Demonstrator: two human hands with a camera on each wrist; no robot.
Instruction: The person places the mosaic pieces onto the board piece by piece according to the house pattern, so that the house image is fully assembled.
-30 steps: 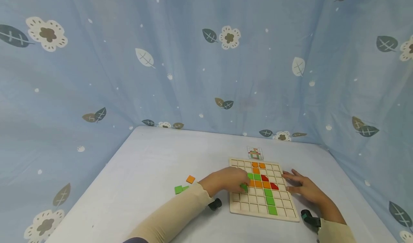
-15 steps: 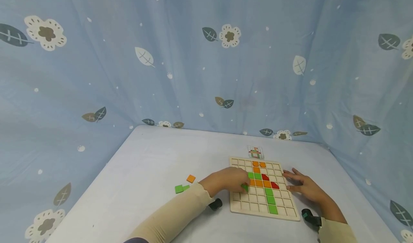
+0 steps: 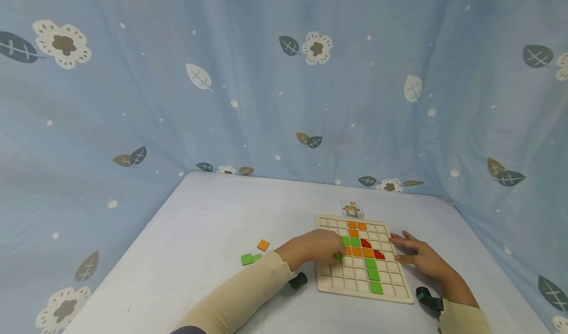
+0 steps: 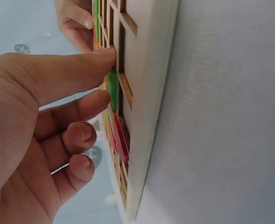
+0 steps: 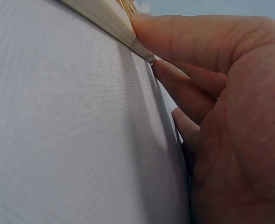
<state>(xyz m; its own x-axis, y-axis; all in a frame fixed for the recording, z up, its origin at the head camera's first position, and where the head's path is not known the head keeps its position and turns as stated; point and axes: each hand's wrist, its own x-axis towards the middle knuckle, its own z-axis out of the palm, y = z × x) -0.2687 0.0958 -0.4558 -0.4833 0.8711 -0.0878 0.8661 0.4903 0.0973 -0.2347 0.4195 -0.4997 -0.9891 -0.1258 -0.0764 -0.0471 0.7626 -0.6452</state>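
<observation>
A light wooden grid board [image 3: 337, 284] lies on the table with several green, orange and red pieces set in its cells. My left hand [image 3: 319, 246] is over the board's left part, thumb and forefinger pinching a green tile [image 4: 112, 86] at a cell; its other fingers are loosely bent. Just past those fingertips, a red piece [image 4: 121, 140] shows in the left wrist view. At the board's right edge rests my right hand [image 3: 417, 257], fingers fairly straight. Its thumb and forefinger touch the board's rim [image 5: 123, 35] in the right wrist view.
Left of the board lie an orange tile [image 3: 263, 245], a green square tile [image 3: 247, 259] and a lighter green piece [image 3: 257, 257] partly behind the sleeve. A small pattern card [image 3: 352, 209] lies beyond the board's far edge. A patterned blue curtain [image 3: 257, 78] hangs behind the table.
Both hands keep their places on the board, the left still at the green tile. The whole head view shifts slightly.
</observation>
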